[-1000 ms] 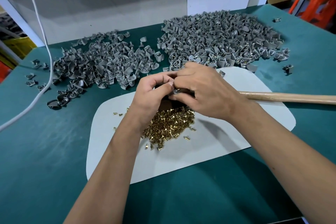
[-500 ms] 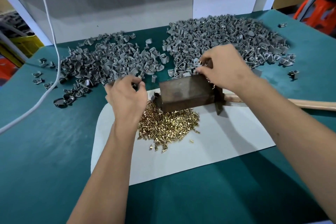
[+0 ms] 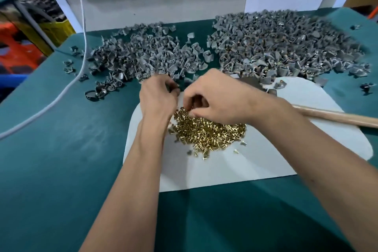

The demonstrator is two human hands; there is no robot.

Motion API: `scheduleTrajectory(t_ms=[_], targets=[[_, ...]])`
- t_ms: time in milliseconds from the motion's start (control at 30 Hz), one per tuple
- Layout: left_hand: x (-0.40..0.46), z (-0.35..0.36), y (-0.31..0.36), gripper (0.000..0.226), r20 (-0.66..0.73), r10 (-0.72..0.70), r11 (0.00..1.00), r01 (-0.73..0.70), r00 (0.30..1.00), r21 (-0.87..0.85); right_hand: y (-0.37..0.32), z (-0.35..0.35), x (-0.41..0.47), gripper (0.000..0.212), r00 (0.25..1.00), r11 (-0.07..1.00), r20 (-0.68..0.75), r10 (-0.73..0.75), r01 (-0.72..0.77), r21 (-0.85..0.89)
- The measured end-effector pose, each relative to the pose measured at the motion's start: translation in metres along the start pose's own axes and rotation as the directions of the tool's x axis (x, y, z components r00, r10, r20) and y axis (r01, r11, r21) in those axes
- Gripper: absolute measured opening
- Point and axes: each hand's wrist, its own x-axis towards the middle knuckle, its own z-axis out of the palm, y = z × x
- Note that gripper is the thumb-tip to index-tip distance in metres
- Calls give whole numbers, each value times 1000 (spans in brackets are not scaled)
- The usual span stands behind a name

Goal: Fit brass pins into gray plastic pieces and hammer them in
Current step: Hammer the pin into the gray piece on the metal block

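Green bench: your right hand [image 3: 214, 98] has left block, now curls over brass pins [image 3: 208, 131] on white mat [image 3: 235, 165], seemingly pinching one. Your left hand [image 3: 157, 96] pinches gray piece from left pile [image 3: 147, 55]. Next fitting begins; hammer handle [image 3: 335, 117] idle.

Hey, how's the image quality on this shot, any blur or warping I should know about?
Head view: motion blur smears the right gray pile and the left background; wide-angle distortion bows the table edge; the brass pins and both hands, left and right, are fairly sharp; lighting is soft, without hard glare.
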Motion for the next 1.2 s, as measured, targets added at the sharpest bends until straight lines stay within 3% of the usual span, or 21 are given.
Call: scheduleTrajectory(t_ms=[133, 233, 400, 667, 767, 833, 933, 1200], targets=[[3, -5, -2, 18, -21, -46, 996, 44, 999, -78, -25, 14, 4, 15, 991, 995, 121, -58, 68, -75], [5, -4, -4, 23, -35, -65, 991, 60, 997, -121, -36, 29, 7, 21, 986, 985, 166, -23, 51, -164], [5, -4, -6, 13, -128, -87, 971, 56, 988, -233, -40, 35, 9, 7, 984, 994, 177, 10, 10, -112], [9, -4, -6, 14, -16, -201, 848, 166, 980, -504, -31, 33, 2, 6, 999, 999, 48, 24, -25, 31], [8, -5, -4, 12, 34, -245, 733, 208, 969, -648, -22, 27, -5, 7, 996, 988, -74, 58, -46, 147], [7, -5, 1, 30, 66, -249, 644, 216, 966, -734, -11, 20, -12, 9, 975, 955, -175, 136, -82, 284], [2, -1, 13, 41, 107, -139, 583, 169, 984, -795, 11, 12, -28, 15, 913, 872, -286, 291, -130, 471], [-23, 17, 44, 34, 140, 272, 654, -76, 952, -752, 47, 16, -58, 17, 724, 784, -485, 491, -125, 607]])
